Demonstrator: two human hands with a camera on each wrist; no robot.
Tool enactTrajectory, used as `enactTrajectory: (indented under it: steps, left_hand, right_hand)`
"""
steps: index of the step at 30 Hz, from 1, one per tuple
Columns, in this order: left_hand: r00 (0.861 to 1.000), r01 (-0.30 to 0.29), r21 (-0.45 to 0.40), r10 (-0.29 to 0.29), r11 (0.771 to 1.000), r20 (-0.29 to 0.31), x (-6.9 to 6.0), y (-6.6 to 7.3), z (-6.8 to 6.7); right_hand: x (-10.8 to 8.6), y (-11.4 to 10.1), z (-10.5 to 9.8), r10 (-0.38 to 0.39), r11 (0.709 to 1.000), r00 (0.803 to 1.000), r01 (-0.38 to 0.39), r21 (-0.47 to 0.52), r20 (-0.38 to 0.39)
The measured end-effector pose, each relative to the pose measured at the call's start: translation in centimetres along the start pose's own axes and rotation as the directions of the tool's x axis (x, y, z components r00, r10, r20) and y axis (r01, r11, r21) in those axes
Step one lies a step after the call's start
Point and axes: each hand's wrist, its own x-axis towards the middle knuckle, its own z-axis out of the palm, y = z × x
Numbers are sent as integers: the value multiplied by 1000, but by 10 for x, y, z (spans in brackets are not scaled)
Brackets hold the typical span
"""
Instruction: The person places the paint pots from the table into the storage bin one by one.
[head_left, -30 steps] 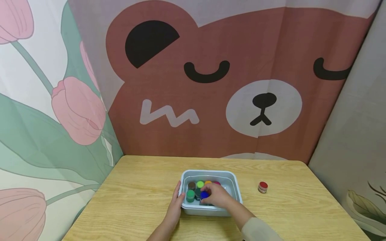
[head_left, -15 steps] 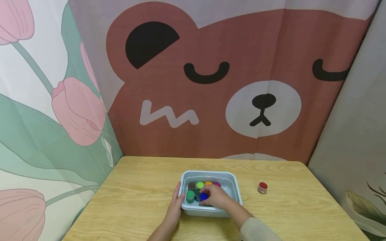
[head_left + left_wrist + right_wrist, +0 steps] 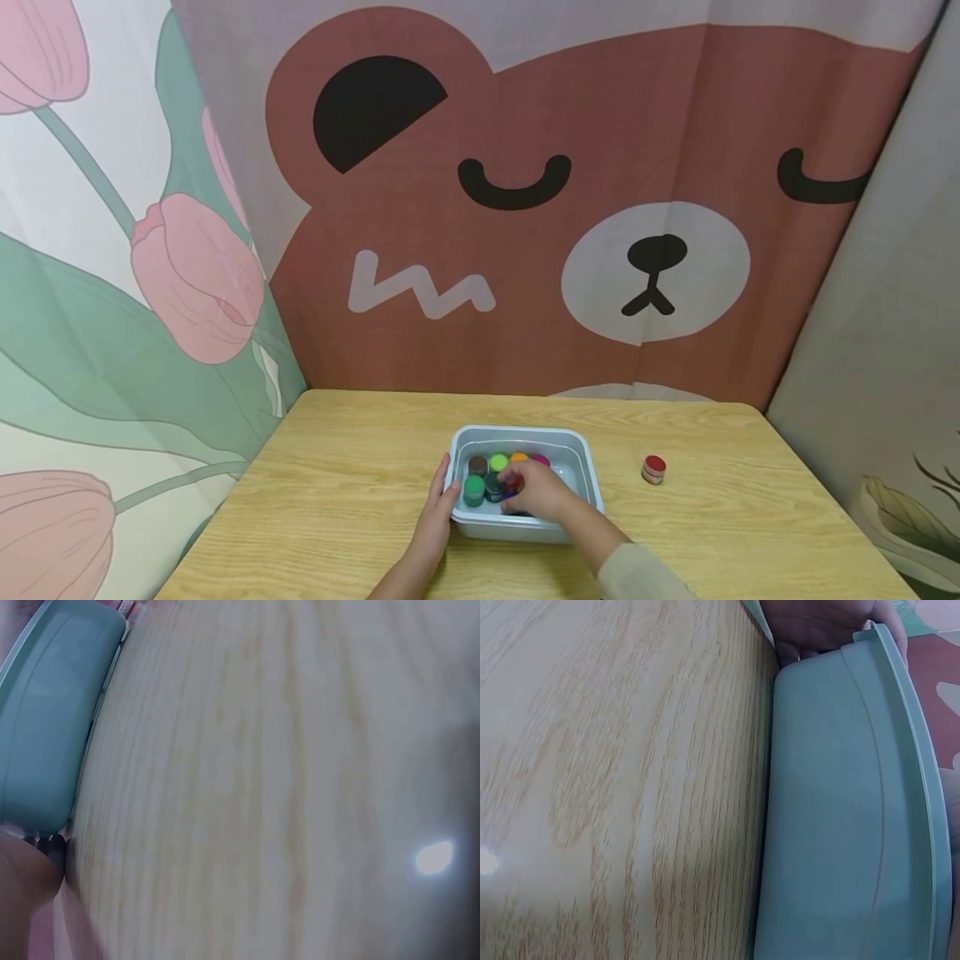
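A pale blue plastic box (image 3: 517, 528) stands on the table with several small paint pots inside. My left hand (image 3: 435, 517) holds its left end, the thumb at the rim; the right wrist view shows that hand (image 3: 821, 626) at the box's end. Reaching over the front wall, my right hand (image 3: 543, 492) has its fingers curled down among the pots. A sliver of a blue pot (image 3: 510, 497) shows at its thumb and fingertips, the rest hidden. A red pot (image 3: 515, 483) shows just behind. Green (image 3: 474, 490) and dark green (image 3: 494, 485) pots stand left of the fingers.
Brown (image 3: 477, 465), lime (image 3: 498, 462), orange (image 3: 519, 457) and magenta (image 3: 541, 459) pots form the back row. A red-lidded pot (image 3: 654, 469) stands on the wooden table (image 3: 337, 500) right of the box. A bear-print cloth (image 3: 420, 350) hangs behind the table.
The blue pot in my right hand has gone from plainly visible to a sliver at the fingertips, and a red pot now shows behind it. The left hand and box stay put.
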Motion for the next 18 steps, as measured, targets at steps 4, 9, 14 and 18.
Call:
enactTrajectory:
  steps: [4, 9, 14, 18]
  left_hand:
    - [1000, -5, 1, 5, 1000, -6, 1, -1, 0]
    - [1000, -16, 0, 16, 1000, -17, 2, -2, 1]
    - [999, -26, 2, 26, 1000, -30, 2, -1, 1]
    - [999, -28, -3, 28, 1000, -32, 1, -1, 1]
  right_hand:
    - [-1, 0, -1, 0, 1000, 1000, 0, 8, -2]
    - [-4, 0, -7, 5, 1000, 1000, -4, 30, -13]
    - [-9, -1, -19, 60, 996, 998, -58, 66, -31]
    - [-15, 0, -31, 79, 994, 995, -73, 82, -68]
